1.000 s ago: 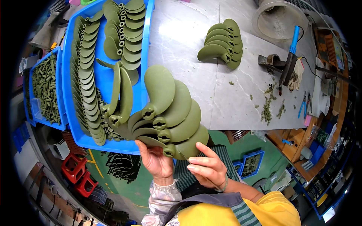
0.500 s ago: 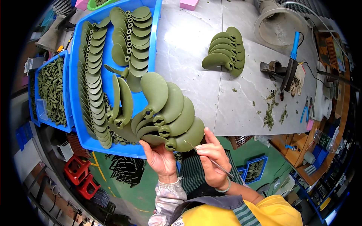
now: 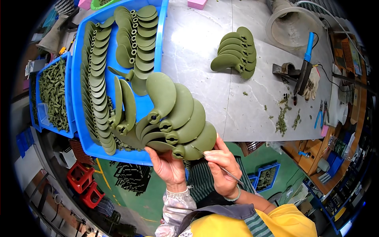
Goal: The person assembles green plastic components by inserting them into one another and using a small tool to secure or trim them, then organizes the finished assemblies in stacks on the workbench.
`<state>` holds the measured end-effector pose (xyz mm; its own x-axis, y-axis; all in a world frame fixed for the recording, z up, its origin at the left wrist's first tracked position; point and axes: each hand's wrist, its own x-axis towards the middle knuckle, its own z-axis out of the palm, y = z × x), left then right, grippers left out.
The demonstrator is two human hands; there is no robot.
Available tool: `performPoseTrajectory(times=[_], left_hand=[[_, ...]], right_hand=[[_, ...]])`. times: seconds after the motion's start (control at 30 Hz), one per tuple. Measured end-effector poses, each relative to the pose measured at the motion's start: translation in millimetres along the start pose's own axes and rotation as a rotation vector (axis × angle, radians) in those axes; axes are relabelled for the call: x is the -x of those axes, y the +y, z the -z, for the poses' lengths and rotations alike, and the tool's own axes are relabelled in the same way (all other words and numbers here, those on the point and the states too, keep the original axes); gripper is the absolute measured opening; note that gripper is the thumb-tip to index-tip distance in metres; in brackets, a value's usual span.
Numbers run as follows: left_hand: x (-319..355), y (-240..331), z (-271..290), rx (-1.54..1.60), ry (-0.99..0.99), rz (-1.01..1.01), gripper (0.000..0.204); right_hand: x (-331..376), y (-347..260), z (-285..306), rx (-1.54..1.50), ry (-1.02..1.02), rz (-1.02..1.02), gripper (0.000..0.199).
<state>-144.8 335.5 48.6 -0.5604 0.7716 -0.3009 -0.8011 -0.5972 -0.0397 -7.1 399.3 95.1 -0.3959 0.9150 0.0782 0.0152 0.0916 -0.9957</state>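
My left hand (image 3: pixel 170 172) is closed on the lower edge of a fanned stack of olive-green plastic propellers (image 3: pixel 202 138), which have curved blades and slotted hubs. The fingers lie hidden behind the stack. In my right hand (image 3: pixel 224 168) a thin metal pick (image 3: pixel 198 151) is pinched between thumb and fingers. Its fine tip rests at or just over the nearest blade, right of that propeller's hub; I cannot tell whether it touches. The stack overlaps the near right corner of a blue crate (image 3: pixel 161 47), where more propellers (image 3: pixel 99 81) sit in overlapping rows.
Another propeller stack (image 3: pixel 239 53) lies on the grey tabletop (image 3: pixel 189 47). To its right are a blue-handled tool (image 3: pixel 308 49), a glove (image 3: pixel 312 83), pliers (image 3: pixel 320 114) and green scraps (image 3: pixel 281 120). A smaller blue bin (image 3: pixel 55 94) of green pieces stands left; red stools (image 3: pixel 81 175) are below.
The propeller stack has tilted slightly, its nearest blade shifting a little right. The pick's tip has moved slightly up and left over that blade. Both grips are unchanged.
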Motion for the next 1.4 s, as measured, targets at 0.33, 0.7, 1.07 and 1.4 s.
performPoseTrajectory(times=[0.33, 0.7, 1.07, 1.4], left_hand=[[0.3, 1.1, 1.4, 0.01, 0.008, 0.01, 0.05], [-1.1, 5.8, 0.7, -0.07, 0.011, -0.037, 0.051], [-2.1, 6.4, -2.5, -0.087, 0.008, -0.045, 0.051], [-2.7, 6.6, 0.7, -0.14, -0.015, -0.029, 0.051]], right_hand=[[-2.4, 0.6, 2.7, 0.018, 0.013, -0.009, 0.017], [-3.9, -0.9, 1.8, -0.023, -0.021, 0.005, 0.016], [-7.5, -2.9, 1.6, -0.001, -0.054, 0.017, 0.014], [-5.0, 1.0, 5.0, -0.052, 0.015, -0.019, 0.013]])
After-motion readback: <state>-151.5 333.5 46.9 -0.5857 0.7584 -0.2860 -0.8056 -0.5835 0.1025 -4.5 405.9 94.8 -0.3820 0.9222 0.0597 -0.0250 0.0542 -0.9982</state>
